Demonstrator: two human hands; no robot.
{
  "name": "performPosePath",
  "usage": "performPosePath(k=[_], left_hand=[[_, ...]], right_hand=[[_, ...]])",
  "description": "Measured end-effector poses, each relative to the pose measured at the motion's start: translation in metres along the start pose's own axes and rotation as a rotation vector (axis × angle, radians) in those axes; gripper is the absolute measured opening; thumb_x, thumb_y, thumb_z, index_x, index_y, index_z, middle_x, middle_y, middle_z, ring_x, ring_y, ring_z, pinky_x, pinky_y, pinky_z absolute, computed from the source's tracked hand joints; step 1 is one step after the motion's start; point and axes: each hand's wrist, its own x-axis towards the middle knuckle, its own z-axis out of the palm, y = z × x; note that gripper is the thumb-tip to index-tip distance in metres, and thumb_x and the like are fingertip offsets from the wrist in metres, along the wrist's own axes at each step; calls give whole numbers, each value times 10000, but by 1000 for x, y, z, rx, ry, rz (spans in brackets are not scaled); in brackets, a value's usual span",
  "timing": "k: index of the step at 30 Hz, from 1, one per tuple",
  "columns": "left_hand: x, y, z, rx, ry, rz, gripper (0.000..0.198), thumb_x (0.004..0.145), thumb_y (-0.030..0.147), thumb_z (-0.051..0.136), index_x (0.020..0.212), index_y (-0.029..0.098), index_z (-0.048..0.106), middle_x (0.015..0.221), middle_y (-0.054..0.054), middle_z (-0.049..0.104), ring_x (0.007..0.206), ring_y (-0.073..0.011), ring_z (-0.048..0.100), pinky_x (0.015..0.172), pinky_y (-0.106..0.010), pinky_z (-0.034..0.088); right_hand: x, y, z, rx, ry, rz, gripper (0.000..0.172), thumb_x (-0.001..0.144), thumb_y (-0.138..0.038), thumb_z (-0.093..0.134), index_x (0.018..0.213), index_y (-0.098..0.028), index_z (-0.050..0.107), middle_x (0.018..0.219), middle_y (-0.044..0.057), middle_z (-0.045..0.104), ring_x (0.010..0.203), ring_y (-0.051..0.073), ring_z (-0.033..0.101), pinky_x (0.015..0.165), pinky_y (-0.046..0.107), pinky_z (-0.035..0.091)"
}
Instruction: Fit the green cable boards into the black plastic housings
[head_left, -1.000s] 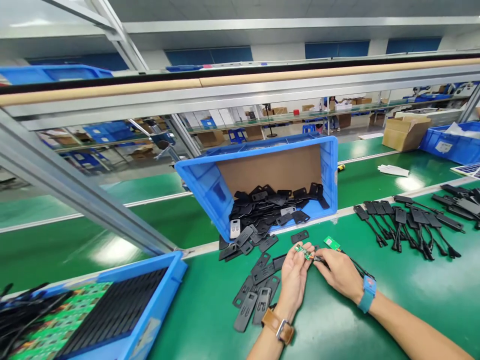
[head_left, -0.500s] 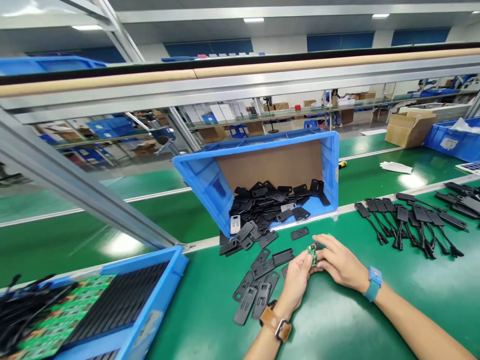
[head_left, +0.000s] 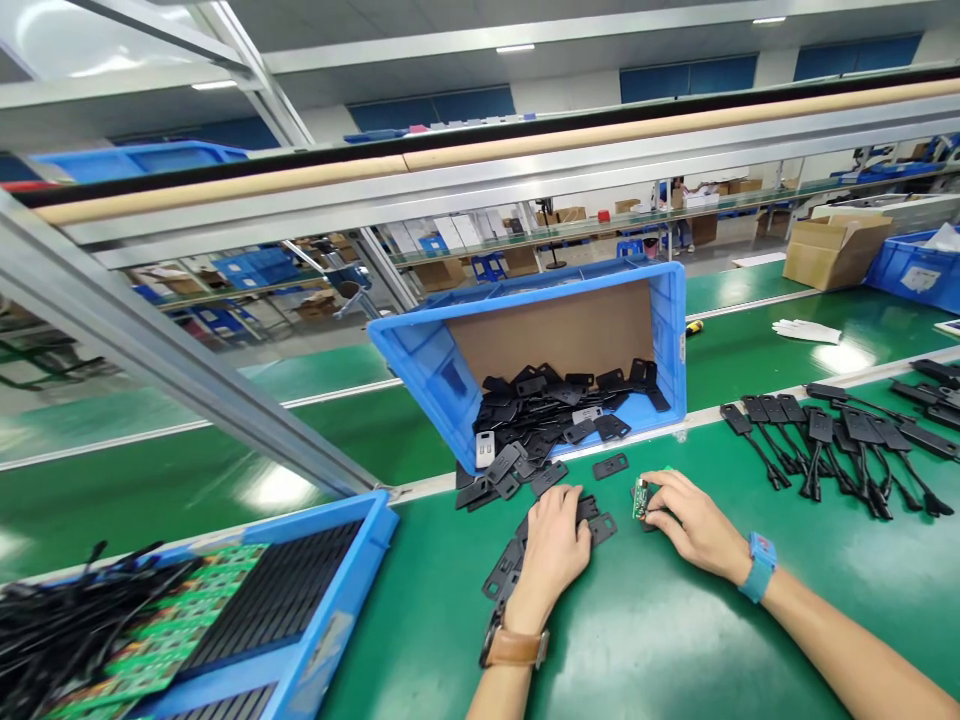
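Note:
Between thumb and fingertips, my right hand [head_left: 691, 525] pinches a small green circuit board [head_left: 640, 498] just above the green table. My left hand [head_left: 553, 545] lies palm down over loose black plastic covers [head_left: 504, 570], thumb and forefinger apart. Its fingertips touch or hover over the covers beside a tray-shaped black shell [head_left: 586, 508]; whether any is gripped is hidden. A single black cover [head_left: 610, 466] lies on the table between the hands and the tipped blue crate [head_left: 681, 370], which holds many more.
At the lower left, a blue bin [head_left: 330, 620] contains green board panels [head_left: 161, 620], black cables and rows of black strips. Black cabled units [head_left: 821, 430] lie at the right. A metal post [head_left: 225, 380] slants up on the left. A white glove [head_left: 806, 331] lies farther back.
My left hand has let go of the circuit board and moved left onto the black covers. My right hand keeps the board, with its fingers now on the board's right side.

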Motion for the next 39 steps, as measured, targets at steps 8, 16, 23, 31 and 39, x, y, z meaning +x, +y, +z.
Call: performPosePath(k=[8, 16, 23, 31, 39], left_hand=[[0, 16, 3, -351, 20, 30, 419, 863, 250, 629, 1280, 258, 601, 1196, -116, 630, 1131, -309, 563, 989, -421, 376], [1, 41, 16, -1172, 73, -389, 522, 684, 265, 845, 1132, 190, 589, 978, -88, 714, 882, -221, 669, 839, -338, 485], [-3, 45, 28, -1654, 86, -585, 459, 846, 519, 672, 1068, 118, 653, 934, -110, 691, 839, -207, 648, 765, -332, 501], [-12, 59, 44, -1807, -63, -669, 243, 873, 324, 680, 1042, 151, 700, 1017, -82, 683, 801, -156, 594, 697, -280, 489], [-16, 68, 51, -1671, -29, -584, 315, 827, 342, 737, 1104, 190, 723, 1147, -91, 681, 888, -173, 597, 812, -297, 467]], right_hand=[[-1, -10, 8, 243, 65, 109, 72, 970, -244, 557, 922, -209, 597, 1250, 107, 617, 1216, 235, 554, 1015, 432, 449], [2, -17, 25, 865, 79, 366, 357, 927, -540, 587, 862, -192, 540, 1164, 131, 635, 1071, 238, 636, 937, 441, 544], [1, -27, 19, 694, 78, 269, 253, 968, -436, 561, 883, -198, 564, 1234, 132, 623, 1097, 250, 630, 956, 471, 527], [-2, -30, 10, -116, -9, -60, 93, 963, -146, 514, 956, -189, 596, 1331, 135, 583, 1228, 280, 524, 1014, 514, 478], [-5, -28, 19, -321, -57, -107, 126, 968, -135, 499, 982, -157, 622, 1338, 175, 574, 1235, 312, 520, 965, 521, 525]])
